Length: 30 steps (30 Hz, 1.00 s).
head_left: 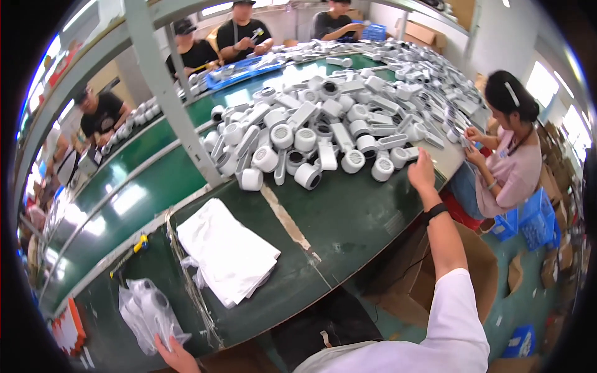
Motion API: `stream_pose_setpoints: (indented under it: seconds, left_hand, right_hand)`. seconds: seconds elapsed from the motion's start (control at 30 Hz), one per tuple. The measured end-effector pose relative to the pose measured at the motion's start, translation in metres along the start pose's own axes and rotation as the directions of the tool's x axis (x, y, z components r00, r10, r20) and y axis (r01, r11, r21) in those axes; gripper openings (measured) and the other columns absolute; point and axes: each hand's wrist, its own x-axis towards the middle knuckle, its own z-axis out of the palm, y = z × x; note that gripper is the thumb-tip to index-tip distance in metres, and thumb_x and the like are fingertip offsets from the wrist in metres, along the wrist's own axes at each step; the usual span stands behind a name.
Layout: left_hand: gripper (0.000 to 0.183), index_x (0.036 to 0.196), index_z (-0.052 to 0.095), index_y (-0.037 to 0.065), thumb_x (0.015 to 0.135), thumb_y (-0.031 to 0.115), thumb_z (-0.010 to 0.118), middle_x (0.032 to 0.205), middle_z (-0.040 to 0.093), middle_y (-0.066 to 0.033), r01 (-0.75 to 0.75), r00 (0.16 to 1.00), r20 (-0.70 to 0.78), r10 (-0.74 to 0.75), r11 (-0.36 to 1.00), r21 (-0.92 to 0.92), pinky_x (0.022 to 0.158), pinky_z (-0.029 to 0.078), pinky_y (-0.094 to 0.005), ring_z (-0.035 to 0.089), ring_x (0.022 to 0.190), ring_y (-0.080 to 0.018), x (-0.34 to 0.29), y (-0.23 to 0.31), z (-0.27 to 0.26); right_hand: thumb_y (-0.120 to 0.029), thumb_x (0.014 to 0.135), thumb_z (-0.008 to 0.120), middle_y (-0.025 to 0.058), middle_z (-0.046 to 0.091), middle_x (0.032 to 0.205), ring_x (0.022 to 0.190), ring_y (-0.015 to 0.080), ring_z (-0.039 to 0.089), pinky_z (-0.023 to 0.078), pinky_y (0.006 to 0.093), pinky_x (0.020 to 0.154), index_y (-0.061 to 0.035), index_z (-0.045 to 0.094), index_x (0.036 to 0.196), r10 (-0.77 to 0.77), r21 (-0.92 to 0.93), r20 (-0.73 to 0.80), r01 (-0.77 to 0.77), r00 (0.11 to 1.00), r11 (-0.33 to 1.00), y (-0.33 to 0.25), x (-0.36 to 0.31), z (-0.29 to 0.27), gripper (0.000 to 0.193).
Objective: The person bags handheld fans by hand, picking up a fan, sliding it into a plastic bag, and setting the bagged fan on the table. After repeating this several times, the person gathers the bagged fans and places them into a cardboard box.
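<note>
Left grip [176, 359] is set against a clear plastic bag [149, 311] of grey-white parts, left and nearer than the white sheet stack [227, 255]; pinch can't be told. Right grip [423, 169] is held at the edge of the handled-housing pile [341, 135], right of and beyond the stack; closure unclear. Pile is spread across the green tabletop [354, 233], beyond the stack.

The person wears a plain white shirt [373, 359] with a loose, short right sleeve [457, 311]. A slim black band [434, 213] sits just behind the bare right hand [422, 170]; the left hand [176, 358] is bare too.
</note>
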Motion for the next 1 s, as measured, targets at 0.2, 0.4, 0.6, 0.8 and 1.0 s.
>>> stream_pose_setpoints:
  seconds: [0.2,0.4,0.6,0.8,1.0]
  left_hand:
    - [0.039,0.124,0.055,-0.004,0.091,0.016,0.061,0.123,0.059,-0.0229,-0.065,0.998,0.034,0.061,0.990,0.129,0.100,0.041,-0.0398,0.056,0.116,-0.0367,-0.009,0.042,0.011]
    - [0.079,0.127,0.054,0.001,0.061,0.026,0.089,0.126,0.055,-0.0142,-0.100,0.989,0.115,0.091,0.992,0.072,0.096,0.044,-0.0373,0.053,0.116,-0.0296,-0.020,0.010,-0.011]
    - [0.056,0.119,0.059,0.004,0.069,0.014,0.083,0.098,0.058,-0.0065,-0.082,0.990,0.105,0.091,0.993,-0.084,0.068,0.047,-0.0283,0.053,0.076,-0.0154,-0.024,0.028,-0.025]
    - [0.041,0.111,0.062,0.001,0.075,0.012,0.078,0.089,0.062,-0.0110,-0.106,0.994,0.004,0.107,0.994,-0.027,0.064,0.050,-0.0332,0.061,0.070,-0.0208,-0.016,0.009,0.016]
    - [0.040,0.106,0.062,0.001,0.074,0.017,0.079,0.095,0.063,-0.0166,-0.243,0.963,-0.076,0.258,0.956,0.165,0.069,0.051,-0.0395,0.063,0.076,-0.0329,0.010,0.032,0.019]
  right_hand:
    - [-0.004,0.080,0.058,0.0220,0.046,0.142,0.134,0.0372,0.040,0.032,0.0426,0.113,-0.0001,0.040,0.141,-0.326,0.086,0.249,0.315,0.912,0.945,0.128,0.056,0.047,0.064]
    - [0.000,0.074,0.055,0.0282,0.053,0.125,0.115,0.0457,0.050,0.040,0.0484,0.101,-0.0040,0.041,0.143,-0.328,-0.227,0.389,0.434,0.861,0.872,0.185,0.085,0.089,0.070]
    - [-0.006,0.086,0.054,0.0278,0.047,0.133,0.123,0.0425,0.046,0.034,0.0448,0.107,0.0045,0.039,0.139,-0.335,-0.027,0.426,0.382,0.840,0.924,0.205,0.063,0.036,0.057]
    - [-0.017,0.095,0.051,0.0265,0.056,0.125,0.113,0.0399,0.056,0.044,0.0427,0.099,0.0068,0.044,0.134,-0.280,0.066,0.101,0.274,0.955,0.959,0.191,0.021,0.020,0.046]
    - [-0.029,0.098,0.049,0.0121,0.062,0.102,0.081,0.0188,0.060,0.048,0.0303,0.074,0.0003,0.052,0.130,0.100,0.539,0.366,-0.298,0.925,0.788,0.151,-0.020,-0.052,0.043]
